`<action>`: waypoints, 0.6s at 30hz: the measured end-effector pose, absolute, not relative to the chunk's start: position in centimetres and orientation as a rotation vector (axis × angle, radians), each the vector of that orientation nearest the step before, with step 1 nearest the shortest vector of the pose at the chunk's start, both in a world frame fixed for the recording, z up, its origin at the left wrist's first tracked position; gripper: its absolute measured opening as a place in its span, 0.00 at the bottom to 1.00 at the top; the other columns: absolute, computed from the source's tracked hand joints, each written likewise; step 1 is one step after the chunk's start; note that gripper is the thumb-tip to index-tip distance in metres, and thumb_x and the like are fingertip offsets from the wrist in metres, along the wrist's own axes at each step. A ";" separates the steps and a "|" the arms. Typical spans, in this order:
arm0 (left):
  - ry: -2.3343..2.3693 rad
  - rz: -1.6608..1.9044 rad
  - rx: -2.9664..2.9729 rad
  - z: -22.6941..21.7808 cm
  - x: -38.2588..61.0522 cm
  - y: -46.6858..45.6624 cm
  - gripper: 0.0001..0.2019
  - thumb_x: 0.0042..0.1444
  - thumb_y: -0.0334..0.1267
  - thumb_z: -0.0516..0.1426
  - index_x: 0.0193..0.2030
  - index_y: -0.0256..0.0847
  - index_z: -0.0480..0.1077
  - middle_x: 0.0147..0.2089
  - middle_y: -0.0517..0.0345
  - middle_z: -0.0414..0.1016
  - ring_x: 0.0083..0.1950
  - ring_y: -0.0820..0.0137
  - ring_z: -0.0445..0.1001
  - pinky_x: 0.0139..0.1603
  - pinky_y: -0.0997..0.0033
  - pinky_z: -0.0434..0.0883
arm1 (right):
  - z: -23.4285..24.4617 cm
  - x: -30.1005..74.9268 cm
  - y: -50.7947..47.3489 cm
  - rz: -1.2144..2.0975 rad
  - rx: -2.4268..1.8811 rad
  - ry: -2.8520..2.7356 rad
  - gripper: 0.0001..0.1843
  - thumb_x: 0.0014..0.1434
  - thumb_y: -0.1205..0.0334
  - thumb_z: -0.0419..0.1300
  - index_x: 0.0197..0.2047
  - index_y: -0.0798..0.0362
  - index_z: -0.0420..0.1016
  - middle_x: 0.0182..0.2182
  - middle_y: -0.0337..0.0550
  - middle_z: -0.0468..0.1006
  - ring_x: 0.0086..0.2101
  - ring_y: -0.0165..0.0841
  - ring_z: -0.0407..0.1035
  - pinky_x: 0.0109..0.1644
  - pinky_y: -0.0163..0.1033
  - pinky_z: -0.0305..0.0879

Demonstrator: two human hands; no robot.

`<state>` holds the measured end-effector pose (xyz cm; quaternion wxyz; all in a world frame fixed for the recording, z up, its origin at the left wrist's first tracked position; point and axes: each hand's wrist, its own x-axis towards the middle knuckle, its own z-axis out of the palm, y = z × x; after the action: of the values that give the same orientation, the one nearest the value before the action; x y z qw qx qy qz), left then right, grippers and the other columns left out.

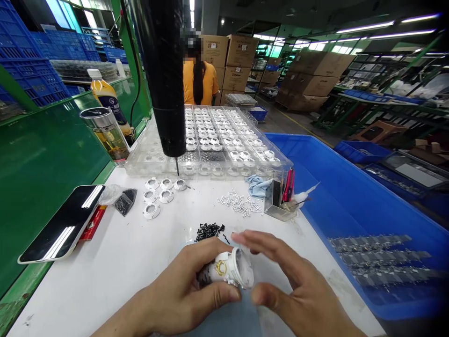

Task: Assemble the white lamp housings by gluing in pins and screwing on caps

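Observation:
My left hand [196, 276] grips a white cylindrical housing [228, 269] with a flared round rim and a small gold ring on its side; it lies tilted, rim toward the right. Beside that rim, my right hand [291, 276] is open, thumb and fingers apart and slightly blurred, with nothing visible between them. Just beyond my hands is a pile of small black screws [209, 231]. Farther off are scattered small white pins [240, 203] and several white ring-shaped parts [166, 195]. A black electric screwdriver [168, 84] hangs above the table, its bit pointing down.
A clear compartment tray [210, 171] of white parts spans the back. On the left are a phone [63, 222], a glass tea bottle [107, 135] and a drink bottle [110, 100]. A blue bin [315, 187] flanks the right. A person in orange [206, 82] sits beyond.

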<state>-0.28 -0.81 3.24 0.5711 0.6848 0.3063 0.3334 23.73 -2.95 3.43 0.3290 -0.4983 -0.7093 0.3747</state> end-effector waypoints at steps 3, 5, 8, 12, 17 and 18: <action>0.828 0.911 1.440 3.4 -1.2 -0.2 0.10 0.63 0.44 0.64 0.47 0.41 0.75 0.44 0.56 0.76 0.46 0.64 0.72 0.46 0.69 0.68 | 2.4 24.2 -1.9 0.783 -1.408 -1.835 0.20 0.71 0.49 0.54 0.64 0.36 0.67 0.61 0.40 0.73 0.60 0.39 0.70 0.62 0.46 0.73; 0.872 0.968 1.327 3.7 -1.8 0.3 0.12 0.64 0.47 0.63 0.47 0.41 0.76 0.43 0.57 0.77 0.47 0.64 0.73 0.48 0.69 0.68 | 1.1 24.3 -1.3 0.621 -1.466 -1.994 0.18 0.73 0.57 0.51 0.63 0.39 0.68 0.59 0.42 0.75 0.59 0.39 0.70 0.61 0.49 0.73; 0.926 1.014 1.219 3.9 -2.2 0.2 0.14 0.63 0.48 0.65 0.49 0.42 0.76 0.45 0.57 0.79 0.51 0.62 0.73 0.52 0.67 0.68 | -0.7 24.3 -0.9 0.499 -1.418 -2.210 0.20 0.72 0.64 0.47 0.64 0.45 0.67 0.55 0.47 0.76 0.57 0.41 0.70 0.60 0.53 0.74; 1.030 0.982 1.122 3.1 -1.7 -2.5 0.25 0.60 0.48 0.66 0.62 0.47 0.69 0.57 0.54 0.77 0.61 0.57 0.72 0.63 0.60 0.66 | -1.7 24.5 -1.2 0.490 -1.367 -2.241 0.23 0.71 0.68 0.47 0.65 0.46 0.66 0.56 0.47 0.76 0.59 0.41 0.69 0.62 0.54 0.72; 1.123 1.000 0.965 1.7 -0.1 -6.6 0.39 0.64 0.56 0.60 0.76 0.56 0.48 0.75 0.53 0.59 0.75 0.52 0.57 0.76 0.49 0.52 | -1.7 24.9 -1.4 0.538 -1.408 -2.185 0.21 0.72 0.65 0.46 0.64 0.42 0.64 0.57 0.45 0.74 0.58 0.38 0.70 0.61 0.51 0.73; 1.127 1.020 0.968 1.5 0.4 -7.0 0.39 0.64 0.56 0.60 0.76 0.57 0.47 0.76 0.54 0.56 0.77 0.52 0.52 0.77 0.49 0.49 | -1.6 24.9 -1.3 0.536 -1.424 -2.175 0.20 0.73 0.64 0.46 0.64 0.42 0.65 0.57 0.44 0.74 0.58 0.39 0.70 0.61 0.51 0.73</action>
<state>0.44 -6.98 1.47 0.6207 0.4211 0.4905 0.4437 24.87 -1.31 -1.63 0.2411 -0.5206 -0.7953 0.1958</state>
